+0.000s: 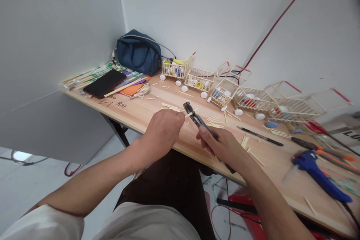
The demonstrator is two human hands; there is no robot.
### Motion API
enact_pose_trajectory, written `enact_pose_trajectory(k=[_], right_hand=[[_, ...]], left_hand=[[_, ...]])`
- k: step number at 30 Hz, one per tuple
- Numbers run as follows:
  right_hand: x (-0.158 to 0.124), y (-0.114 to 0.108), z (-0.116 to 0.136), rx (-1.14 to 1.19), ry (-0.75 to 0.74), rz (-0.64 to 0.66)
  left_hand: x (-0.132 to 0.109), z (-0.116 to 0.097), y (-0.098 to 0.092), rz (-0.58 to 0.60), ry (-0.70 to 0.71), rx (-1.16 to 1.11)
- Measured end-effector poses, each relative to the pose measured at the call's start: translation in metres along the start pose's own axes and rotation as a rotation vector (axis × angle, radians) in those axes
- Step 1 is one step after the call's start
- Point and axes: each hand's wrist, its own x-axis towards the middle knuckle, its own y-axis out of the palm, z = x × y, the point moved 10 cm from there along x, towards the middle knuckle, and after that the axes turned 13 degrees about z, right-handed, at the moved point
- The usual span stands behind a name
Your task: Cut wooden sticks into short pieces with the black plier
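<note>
My left hand (164,129) is closed over the table's front edge, pinching a thin wooden stick (189,114) whose tip pokes out to the right. That stick meets the jaws of a dark metal cutting tool (197,118). Wrapped around the tool's handles is my right hand (218,142), just right of my left one. Short cut sticks (214,120) lie on the wood beyond the tool, and more pieces (245,141) are to the right of my right hand.
Several small stick-built carts (201,78) with white wheels line the wall. A blue bag (139,52) and black phone (104,83) sit at left. At right are a pen (260,136), orange-handled pliers (332,153) and a blue glue gun (320,176).
</note>
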Motion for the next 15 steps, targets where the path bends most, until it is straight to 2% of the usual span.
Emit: enact_pose_trajectory(k=[8,15], right_hand=[[0.000,0.002,-0.001,-0.011,-0.026,-0.023],[-0.001,0.004,-0.002,-0.028,-0.027,-0.047]], left_hand=[[-0.005,-0.008,-0.007,-0.078,0.027,0.095],[-0.007,-0.014,-0.009,-0.042,0.041,0.131]])
